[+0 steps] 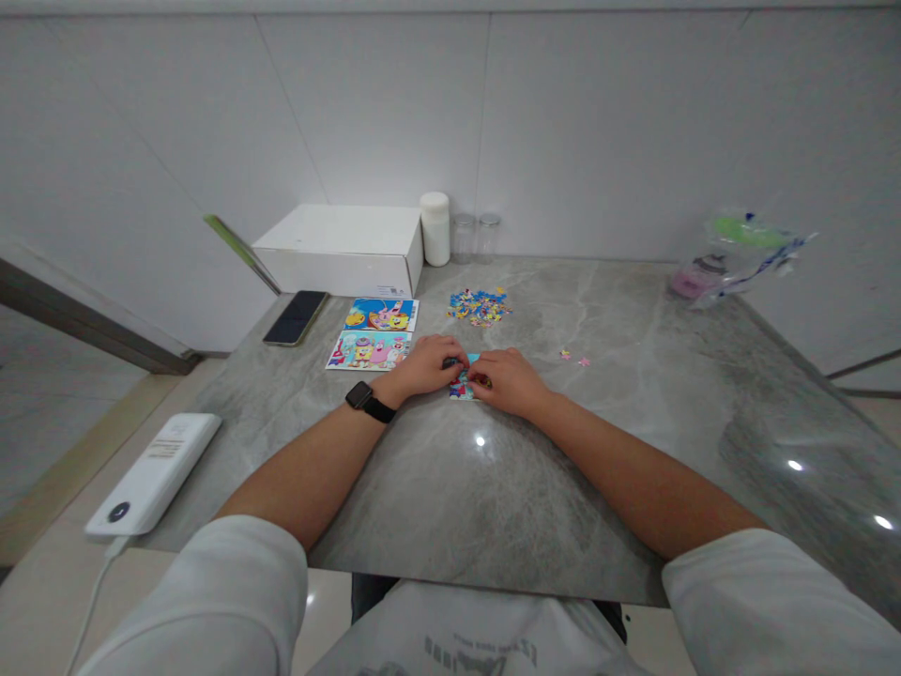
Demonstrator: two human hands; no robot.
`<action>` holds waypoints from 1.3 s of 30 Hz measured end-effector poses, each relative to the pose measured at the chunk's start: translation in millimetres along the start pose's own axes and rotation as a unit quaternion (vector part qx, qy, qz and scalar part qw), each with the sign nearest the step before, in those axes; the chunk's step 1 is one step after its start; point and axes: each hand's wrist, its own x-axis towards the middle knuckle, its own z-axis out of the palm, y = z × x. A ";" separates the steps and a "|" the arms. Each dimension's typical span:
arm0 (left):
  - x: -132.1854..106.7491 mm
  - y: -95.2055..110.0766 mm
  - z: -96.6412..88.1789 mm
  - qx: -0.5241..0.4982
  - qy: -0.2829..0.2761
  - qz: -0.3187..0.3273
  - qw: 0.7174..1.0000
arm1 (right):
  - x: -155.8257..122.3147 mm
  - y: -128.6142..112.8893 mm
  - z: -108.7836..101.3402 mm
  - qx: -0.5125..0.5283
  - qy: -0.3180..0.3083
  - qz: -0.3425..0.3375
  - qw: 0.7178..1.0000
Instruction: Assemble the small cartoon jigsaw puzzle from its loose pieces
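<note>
The left hand (431,364) has its fingers bent inward, the tips at the left edge of the puzzle (462,391); whether it pinches a piece or only steadies the work cannot be told, as the fingers hide the spot. The right hand (512,380) is curled in the same way from the other side, thumb and fingertips drawn close together over the puzzle's right part; what, if anything, lies between them is too small to make out. The puzzle, small and colourful, lies flat on the table (479,526) between the two hands, partly covered by both. A dark watch (359,394) sits on the left wrist. Just beyond the hands is a loose pile (479,306) of mixed blue, yellow and red bits, and to the right of the right hand lie two single pieces, one yellowish (565,355) and one pink (584,361), near each other. Left of the left hand are two cartoon pictures, the upper (380,315) directly above the lower (370,352). Farther left lies a dark-screened phone (296,317). Behind the pictures stands a white box (344,230), with a white bottle (435,230) at its right end and two clear jars (476,239) beside that. A plastic bag (732,258) sits at the far right corner; a white power bank (155,474), its cable (91,601) hanging down, lies at the near left edge.
</note>
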 end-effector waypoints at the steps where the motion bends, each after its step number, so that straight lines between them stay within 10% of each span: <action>1: 0.3 -0.5 0.2 -0.005 0.004 0.001 1.000 | 0.4 0.1 0.3 0.000 0.002 0.000 1.000; 14: 1.7 2.4 -3.5 -0.067 0.039 -0.013 0.997 | 4.8 9.3 2.5 0.082 0.076 -0.003 0.994; 25: 1.1 4.8 -7.6 -0.050 0.060 -0.027 0.997 | -0.5 53.9 -79.0 0.205 0.150 0.174 0.951; 32: 0.6 7.0 -7.3 0.007 0.036 0.000 0.999 | -22.3 93.1 -118.3 0.029 0.045 0.256 0.965; 39: 0.0 7.4 -7.8 0.029 0.034 0.001 0.999 | -30.5 125.7 -112.1 -0.088 -0.107 0.295 0.945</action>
